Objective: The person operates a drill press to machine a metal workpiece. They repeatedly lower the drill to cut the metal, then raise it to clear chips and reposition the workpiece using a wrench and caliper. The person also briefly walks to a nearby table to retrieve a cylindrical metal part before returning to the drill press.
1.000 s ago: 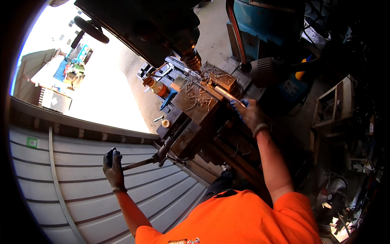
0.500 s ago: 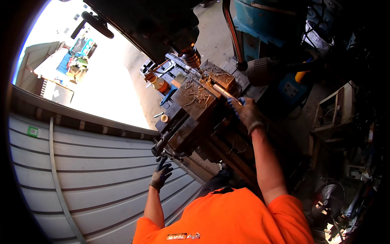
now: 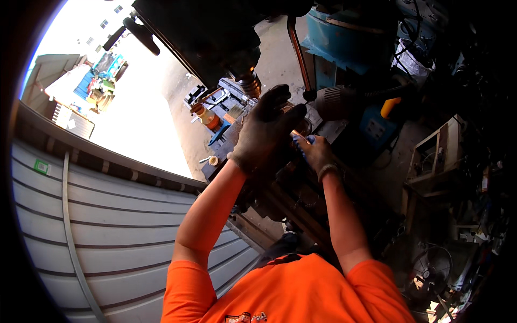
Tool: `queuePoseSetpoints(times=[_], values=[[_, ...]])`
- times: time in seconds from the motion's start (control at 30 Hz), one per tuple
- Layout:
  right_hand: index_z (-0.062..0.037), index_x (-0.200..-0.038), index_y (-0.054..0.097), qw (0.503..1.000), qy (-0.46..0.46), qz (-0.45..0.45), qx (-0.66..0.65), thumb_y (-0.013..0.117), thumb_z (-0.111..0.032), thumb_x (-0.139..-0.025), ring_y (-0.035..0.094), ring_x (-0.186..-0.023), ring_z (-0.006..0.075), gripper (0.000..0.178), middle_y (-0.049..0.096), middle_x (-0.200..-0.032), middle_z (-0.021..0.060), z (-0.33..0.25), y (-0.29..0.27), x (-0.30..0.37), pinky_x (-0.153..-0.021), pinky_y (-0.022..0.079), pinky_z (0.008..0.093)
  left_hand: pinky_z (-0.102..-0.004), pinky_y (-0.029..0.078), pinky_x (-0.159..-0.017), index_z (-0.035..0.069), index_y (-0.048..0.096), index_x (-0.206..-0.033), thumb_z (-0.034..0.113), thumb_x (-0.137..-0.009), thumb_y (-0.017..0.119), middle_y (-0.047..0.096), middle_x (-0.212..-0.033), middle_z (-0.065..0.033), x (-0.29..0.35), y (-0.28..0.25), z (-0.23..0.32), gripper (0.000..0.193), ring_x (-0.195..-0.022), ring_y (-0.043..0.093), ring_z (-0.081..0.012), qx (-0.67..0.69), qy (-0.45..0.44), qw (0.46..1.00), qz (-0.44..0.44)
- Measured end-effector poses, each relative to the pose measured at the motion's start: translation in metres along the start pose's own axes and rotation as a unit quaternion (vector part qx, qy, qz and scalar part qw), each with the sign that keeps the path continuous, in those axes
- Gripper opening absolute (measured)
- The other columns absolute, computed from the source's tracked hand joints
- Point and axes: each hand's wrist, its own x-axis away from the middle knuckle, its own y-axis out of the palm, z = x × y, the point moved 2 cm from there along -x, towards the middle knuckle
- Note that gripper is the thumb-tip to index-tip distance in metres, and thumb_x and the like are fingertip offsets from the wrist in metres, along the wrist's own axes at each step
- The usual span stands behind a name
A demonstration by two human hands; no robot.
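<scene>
My right hand (image 3: 316,154), in a glove with blue fingers, is wrapped round a metal rod (image 3: 295,133), only a short shiny length of which shows. My gloved left hand (image 3: 263,132) is raised over the machine's work area, fingers and thumb apart, with nothing seen in it. It hides most of the metal block and the shavings beneath. Just beyond its fingers, the spindle with its drill chuck (image 3: 251,85) hangs from the dark machine head (image 3: 202,40).
Left of the work area are an orange-brown bottle (image 3: 208,117) and a small round pot (image 3: 213,160). A lever (image 3: 299,56) and a ribbed motor housing (image 3: 333,100) stand at the right. Slatted metal wall (image 3: 124,226) fills the left; a fan (image 3: 432,265) stands lower right.
My left hand has come up from beside the handle at the lower left to over the work area. The right hand has moved slightly down and left, still holding the rod.
</scene>
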Motion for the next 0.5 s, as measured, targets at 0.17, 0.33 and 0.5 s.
queuePoseSetpoints(times=[0.17,0.33,0.5], values=[[0.0021,-0.086,0.071,0.999,0.021,-0.049,-0.009,0.071,-0.042,-0.086,0.071,-0.071,0.0302,0.044,0.071,-0.074,0.0177,-0.007,0.008,0.004,-0.066,0.053,0.0409,-0.0330,0.055,-0.087,0.008,0.070,-0.114,0.012,-0.085,0.070,0.072,-0.103,-0.0078,-0.070,0.007,-0.029,0.029,-0.100,0.068,-0.0231,-0.425,0.387,0.818,-0.029],[0.0014,-0.088,0.072,1.000,0.012,-0.015,0.009,0.071,-0.043,-0.085,0.071,-0.072,0.0320,0.045,0.071,-0.076,0.0183,0.009,0.006,0.002,-0.070,0.053,0.0417,-0.0319,0.059,-0.076,0.002,0.066,-0.105,0.013,-0.093,0.064,0.070,-0.094,-0.0111,-0.024,-0.010,-0.012,0.017,-0.084,0.071,-0.0233,-0.153,0.144,0.975,-0.070],[0.0005,-0.084,0.072,1.000,0.004,-0.008,-0.001,0.072,-0.043,-0.084,0.069,-0.069,0.0316,0.044,0.070,-0.072,0.0176,0.009,0.004,-0.001,-0.067,0.052,0.0407,-0.0260,0.050,-0.052,-0.004,0.062,-0.108,0.020,-0.102,0.057,0.058,-0.072,-0.0052,0.046,-0.067,0.070,0.025,-0.053,0.058,-0.0116,0.050,-0.052,0.997,-0.015]])
